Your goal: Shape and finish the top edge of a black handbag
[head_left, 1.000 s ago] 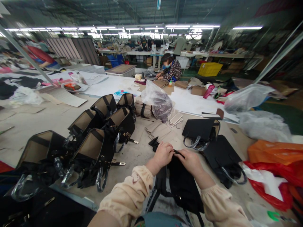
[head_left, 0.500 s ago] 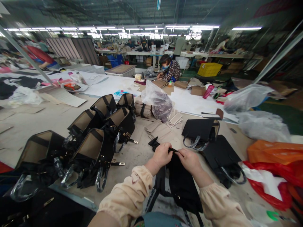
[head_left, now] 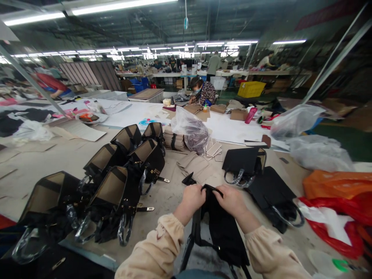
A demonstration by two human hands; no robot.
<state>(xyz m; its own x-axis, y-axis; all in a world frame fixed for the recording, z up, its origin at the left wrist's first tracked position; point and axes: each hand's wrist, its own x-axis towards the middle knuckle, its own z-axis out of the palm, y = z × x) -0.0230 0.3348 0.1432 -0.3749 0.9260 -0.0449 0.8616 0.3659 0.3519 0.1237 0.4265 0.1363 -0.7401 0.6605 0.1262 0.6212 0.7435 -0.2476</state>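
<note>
Head view: both hands grip black bag, long axis toward viewer.

I see a wide beige worktable: open black handbags at ten o'clock, cardboard pieces at twelve, flat handbags at two, one black bag at six.

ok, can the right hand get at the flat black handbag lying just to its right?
Probably yes. The flat black handbag lies close beside the right hand, with nothing between them. But that hand grips the black bag, so it would have to let go first.
</note>
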